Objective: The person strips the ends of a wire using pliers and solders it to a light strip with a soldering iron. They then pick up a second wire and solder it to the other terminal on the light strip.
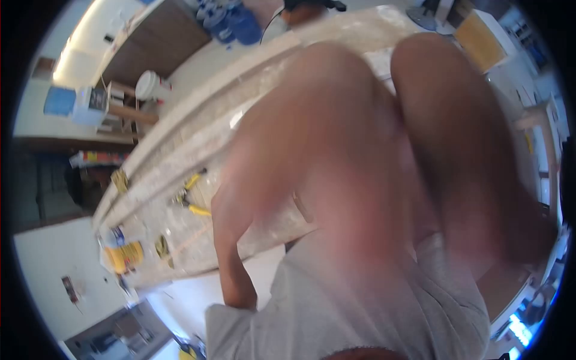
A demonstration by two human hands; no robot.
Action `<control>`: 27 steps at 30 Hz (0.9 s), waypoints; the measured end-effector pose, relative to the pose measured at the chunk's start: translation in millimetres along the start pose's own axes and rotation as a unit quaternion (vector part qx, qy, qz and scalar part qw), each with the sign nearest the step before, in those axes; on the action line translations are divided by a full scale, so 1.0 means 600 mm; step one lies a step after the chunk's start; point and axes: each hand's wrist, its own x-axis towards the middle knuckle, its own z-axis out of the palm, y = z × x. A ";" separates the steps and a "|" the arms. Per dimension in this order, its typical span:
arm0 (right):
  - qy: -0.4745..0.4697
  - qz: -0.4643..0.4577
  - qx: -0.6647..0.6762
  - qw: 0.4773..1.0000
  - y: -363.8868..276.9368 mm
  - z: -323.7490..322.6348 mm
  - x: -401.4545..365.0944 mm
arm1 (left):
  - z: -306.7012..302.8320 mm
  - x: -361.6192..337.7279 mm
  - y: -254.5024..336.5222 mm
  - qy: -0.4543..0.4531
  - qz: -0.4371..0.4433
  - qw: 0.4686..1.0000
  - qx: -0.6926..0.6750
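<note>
My left hand (318,144) is raised very close to the camera, large and smeared by motion. My right hand (462,144) is raised beside it, just as near the lens and just as blurred. I cannot make out the fingers of either hand clearly, nor anything in them. Behind them stretches a long, worn workbench (252,234). On it, left of my left hand, lies a hand tool with yellow handles (195,191), which looks like pliers. A thin brown strip (302,207) shows between my left forearm and fingers.
Toward the bench's left end are a yellow container (124,257), a clear bottle (113,236) and a small olive-coloured item (162,246). Beyond the bench stand a white bucket (151,86) and several blue water jugs (240,25). A pale wooden box (480,39) is at upper right.
</note>
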 end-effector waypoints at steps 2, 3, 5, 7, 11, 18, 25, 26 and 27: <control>-0.123 -0.350 0.441 0.817 0.101 -0.016 -0.012 | 0.004 -0.024 0.028 0.015 -0.024 1.000 -0.006; -0.127 -0.342 0.453 0.813 0.140 -0.015 -0.028 | 0.004 -0.019 0.044 -0.019 -0.064 0.998 -0.006; 0.063 -0.285 0.540 0.789 0.204 -0.014 -0.068 | 0.020 -0.008 0.048 -0.036 -0.073 0.997 0.000; 0.143 -0.185 0.522 0.820 0.313 0.069 -0.071 | 0.065 -0.027 -0.075 -0.009 -0.068 0.997 -0.027; 0.213 -0.036 0.482 0.850 0.401 0.105 -0.157 | 0.118 -0.010 -0.108 -0.025 -0.095 0.995 -0.014; 0.174 0.074 0.446 0.875 0.424 0.156 -0.201 | 0.142 -0.004 -0.143 -0.048 -0.085 0.995 0.004; 0.124 0.087 0.413 0.898 0.420 0.168 -0.174 | 0.144 -0.010 -0.142 -0.056 -0.091 0.994 -0.003; 0.120 0.083 0.413 0.899 0.421 0.169 -0.172 | 0.144 -0.011 -0.143 -0.055 -0.082 0.995 0.000; 0.119 0.084 0.412 0.900 0.419 0.168 -0.170 | 0.144 -0.011 -0.143 -0.054 -0.083 0.995 -0.001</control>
